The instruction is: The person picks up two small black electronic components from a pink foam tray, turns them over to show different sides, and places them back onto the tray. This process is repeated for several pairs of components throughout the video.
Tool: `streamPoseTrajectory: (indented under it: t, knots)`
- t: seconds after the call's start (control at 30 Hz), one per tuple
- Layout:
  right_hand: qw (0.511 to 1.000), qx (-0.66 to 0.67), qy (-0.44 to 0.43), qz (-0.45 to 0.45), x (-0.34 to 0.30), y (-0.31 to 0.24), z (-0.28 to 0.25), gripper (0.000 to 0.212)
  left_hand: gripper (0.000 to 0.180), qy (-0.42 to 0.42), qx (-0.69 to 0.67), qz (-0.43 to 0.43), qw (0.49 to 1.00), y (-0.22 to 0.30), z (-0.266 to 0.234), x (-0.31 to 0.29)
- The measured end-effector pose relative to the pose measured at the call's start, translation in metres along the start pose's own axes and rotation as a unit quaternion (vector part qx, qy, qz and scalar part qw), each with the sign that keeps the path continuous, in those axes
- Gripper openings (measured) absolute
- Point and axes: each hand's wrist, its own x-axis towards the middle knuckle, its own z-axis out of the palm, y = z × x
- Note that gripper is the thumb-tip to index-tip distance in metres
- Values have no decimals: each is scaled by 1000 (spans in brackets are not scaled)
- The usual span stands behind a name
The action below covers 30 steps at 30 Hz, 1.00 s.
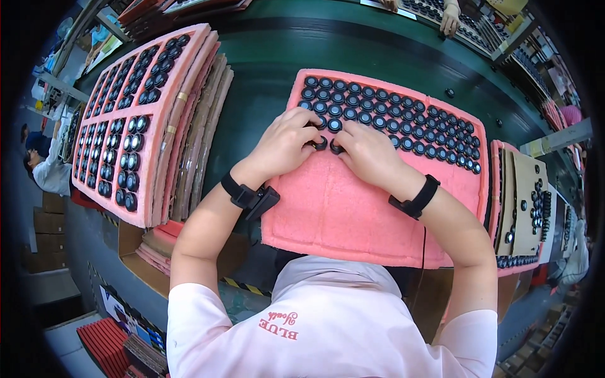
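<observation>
A pink foam pad point(353, 217) lies in front of me on the green table. Rows of small round black parts with pale grey centres point(394, 126) cover its far half. At the left end of the nearest row, my left hand point(287, 142) has its fingers closed round one black part point(321, 143). Right beside it, my right hand point(373, 156) pinches another such part point(336, 147) between thumb and fingers. Both hands rest low over the pad, their fingertips almost meeting. The undersides of the two held parts are hidden.
At the left stands a tall tilted stack of pink trays point(148, 160) loaded with similar parts. Cardboard sheets with loose parts point(526, 208) stand at the right. A few parts point(449, 92) lie on the green surface point(265, 53). Another person's hand point(450, 20) shows at the far side.
</observation>
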Motion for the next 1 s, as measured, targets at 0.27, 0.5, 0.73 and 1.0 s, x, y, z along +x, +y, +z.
streamPoseTrajectory:
  t: [0.27, 0.5, 0.73, 1.0]
  knots:
    - [1000, 11, -16, 6, 1, 4, 1, 11, 29, 21, -16, -20, 999, -7, 3, 0]
    - [1000, 14, -5, 21, 2, 7, 7, 12, 32, 34, -24, -34, 999, -8, 11, 2]
    - [999, 35, 19, 31, 8, 21, -15, 16, 33, 37, -62, -56, 996, 1, -6, -3]
    - [985, -72, -5, 155, 25, 119, -68, 17, 28, 98, -187, -132, 968, 18, -33, -43]
